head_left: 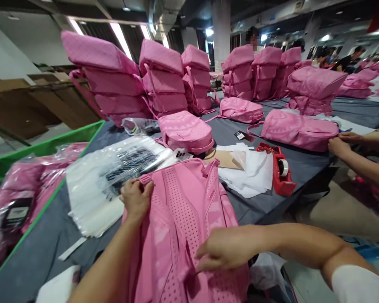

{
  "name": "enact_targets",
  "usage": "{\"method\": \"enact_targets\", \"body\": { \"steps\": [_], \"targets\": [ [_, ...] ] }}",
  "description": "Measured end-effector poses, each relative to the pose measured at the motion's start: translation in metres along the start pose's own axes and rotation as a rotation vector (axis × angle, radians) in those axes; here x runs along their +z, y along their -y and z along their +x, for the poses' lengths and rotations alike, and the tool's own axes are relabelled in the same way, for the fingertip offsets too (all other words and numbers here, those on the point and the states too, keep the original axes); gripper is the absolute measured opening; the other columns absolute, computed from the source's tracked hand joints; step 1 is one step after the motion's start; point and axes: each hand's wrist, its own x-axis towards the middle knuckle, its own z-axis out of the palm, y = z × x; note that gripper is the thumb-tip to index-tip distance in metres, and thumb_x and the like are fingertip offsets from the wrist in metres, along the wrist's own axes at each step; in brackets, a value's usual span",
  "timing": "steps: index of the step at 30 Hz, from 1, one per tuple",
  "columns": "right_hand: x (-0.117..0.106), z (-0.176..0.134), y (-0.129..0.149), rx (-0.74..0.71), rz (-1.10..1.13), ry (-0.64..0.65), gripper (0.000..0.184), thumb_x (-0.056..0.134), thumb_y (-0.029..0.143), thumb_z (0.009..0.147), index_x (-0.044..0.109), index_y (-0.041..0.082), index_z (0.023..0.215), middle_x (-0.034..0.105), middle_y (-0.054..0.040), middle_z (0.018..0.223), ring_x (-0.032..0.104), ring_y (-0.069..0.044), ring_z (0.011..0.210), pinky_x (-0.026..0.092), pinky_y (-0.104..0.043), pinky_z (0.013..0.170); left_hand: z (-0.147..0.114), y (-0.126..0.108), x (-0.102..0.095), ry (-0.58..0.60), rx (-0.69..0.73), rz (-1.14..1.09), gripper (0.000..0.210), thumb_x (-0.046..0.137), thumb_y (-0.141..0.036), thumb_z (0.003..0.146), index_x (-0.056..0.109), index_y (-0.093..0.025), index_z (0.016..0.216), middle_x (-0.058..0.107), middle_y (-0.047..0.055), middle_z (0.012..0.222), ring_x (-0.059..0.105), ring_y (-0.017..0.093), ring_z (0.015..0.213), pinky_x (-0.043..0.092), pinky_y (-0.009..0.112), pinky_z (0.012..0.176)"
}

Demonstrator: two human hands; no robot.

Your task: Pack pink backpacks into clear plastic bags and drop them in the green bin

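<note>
A pink backpack (185, 206) lies before me with its perforated back panel and shoulder straps facing up. My left hand (137, 198) grips its upper left edge, thumb and fingers closed around the pink fabric by the strap. Over the lower middle of the panel, my right hand (225, 248) has its fingers bent at a pink strap (185, 261); its fingertips are partly blurred. Beyond the bag's top edge lies another pink backpack (186, 130). To the left is a pile of clear plastic bags (94, 181) with dark print.
Stacks of pink backpacks (116, 84) line the table's far side. A red tape dispenser (284, 174) and white paper sheets (255, 172) lie right of the bag. A green-edged bin (50, 145) holds wrapped bags at left. A co-worker's hands (341, 145) touch a backpack (300, 130) at right.
</note>
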Motion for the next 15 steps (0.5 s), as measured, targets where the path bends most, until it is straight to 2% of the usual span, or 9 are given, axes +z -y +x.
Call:
{"method": "enact_targets", "body": {
  "steps": [3, 5, 6, 7, 9, 11, 12, 13, 15],
  "targets": [
    [-0.062, -0.019, -0.041, 0.182, -0.141, -0.407, 0.028, 0.053, 0.025, 0.101, 0.070, 0.017, 0.080, 0.067, -0.0008, 0.066, 0.057, -0.011, 0.057, 0.037, -0.022, 0.058, -0.008, -0.015, -0.006, -0.029, 0.070, 0.170, 0.062, 0.052, -0.046, 0.092, 0.056, 0.002, 0.132, 0.050, 0.034, 0.142, 0.047, 0.049, 0.133, 0.040, 0.068, 0.107],
    [-0.099, -0.012, -0.075, 0.436, -0.205, -0.616, 0.031, 0.049, 0.035, 0.105, 0.072, 0.016, 0.093, 0.069, -0.0036, 0.069, 0.064, -0.015, 0.064, 0.041, -0.024, 0.064, -0.006, -0.031, -0.009, -0.062, 0.224, 0.214, 0.068, 0.049, -0.048, 0.095, 0.046, 0.000, 0.144, 0.045, 0.033, 0.149, 0.044, 0.048, 0.136, 0.038, 0.068, 0.110],
    [-0.113, -0.003, -0.088, 0.563, -0.200, -0.680, 0.035, 0.048, 0.041, 0.106, 0.070, 0.015, 0.101, 0.070, -0.0045, 0.070, 0.066, -0.017, 0.066, 0.043, -0.025, 0.065, -0.004, -0.041, -0.006, -0.041, 0.313, 0.191, 0.065, 0.048, -0.048, 0.096, 0.047, -0.003, 0.144, 0.048, 0.031, 0.148, 0.047, 0.047, 0.135, 0.038, 0.067, 0.111],
    [-0.124, 0.009, -0.099, 0.667, -0.177, -0.714, 0.039, 0.046, 0.047, 0.106, 0.069, 0.015, 0.106, 0.071, -0.0054, 0.071, 0.067, -0.019, 0.067, 0.044, -0.026, 0.066, -0.001, -0.051, 0.002, 0.024, 0.409, 0.136, 0.059, 0.047, -0.048, 0.096, 0.052, -0.008, 0.139, 0.055, 0.027, 0.142, 0.051, 0.044, 0.131, 0.040, 0.064, 0.110],
    [-0.136, 0.035, -0.108, 0.771, -0.136, -0.750, 0.042, 0.050, 0.053, 0.103, 0.066, 0.015, 0.111, 0.074, -0.0075, 0.078, 0.070, -0.021, 0.072, 0.047, -0.028, 0.067, 0.004, -0.075, 0.026, 0.239, 0.579, -0.043, 0.046, 0.047, -0.045, 0.094, 0.062, -0.015, 0.126, 0.066, 0.020, 0.128, 0.059, 0.038, 0.123, 0.046, 0.058, 0.108],
    [-0.138, 0.059, -0.106, 0.735, -0.184, -0.812, 0.032, 0.060, 0.047, 0.099, 0.066, 0.017, 0.106, 0.077, -0.0099, 0.090, 0.072, -0.023, 0.083, 0.048, -0.028, 0.070, 0.008, -0.096, 0.057, 0.439, 0.655, -0.244, 0.039, 0.049, -0.044, 0.091, 0.066, -0.018, 0.115, 0.072, 0.016, 0.116, 0.065, 0.034, 0.115, 0.052, 0.053, 0.103],
    [-0.137, 0.068, -0.103, 0.700, -0.224, -0.877, 0.028, 0.063, 0.043, 0.096, 0.064, 0.017, 0.107, 0.077, -0.0105, 0.095, 0.072, -0.023, 0.087, 0.049, -0.029, 0.071, 0.009, -0.105, 0.071, 0.485, 0.641, -0.339, 0.038, 0.049, -0.044, 0.090, 0.065, -0.019, 0.112, 0.073, 0.015, 0.113, 0.066, 0.033, 0.112, 0.054, 0.051, 0.099],
    [-0.135, 0.075, -0.099, 0.634, -0.262, -0.934, 0.027, 0.064, 0.041, 0.095, 0.063, 0.018, 0.110, 0.078, -0.0100, 0.098, 0.073, -0.023, 0.088, 0.049, -0.029, 0.072, 0.010, -0.111, 0.082, 0.484, 0.600, -0.423, 0.038, 0.049, -0.045, 0.089, 0.064, -0.019, 0.112, 0.073, 0.014, 0.111, 0.068, 0.032, 0.110, 0.057, 0.048, 0.095],
    [-0.130, 0.079, -0.092, 0.476, -0.326, -1.020, 0.030, 0.064, 0.039, 0.093, 0.059, 0.020, 0.115, 0.078, -0.0074, 0.097, 0.073, -0.022, 0.084, 0.048, -0.029, 0.072, 0.012, -0.116, 0.095, 0.390, 0.484, -0.553, 0.039, 0.054, -0.050, 0.087, 0.062, -0.020, 0.109, 0.073, 0.012, 0.106, 0.070, 0.030, 0.103, 0.059, 0.044, 0.089]
  ]
}}
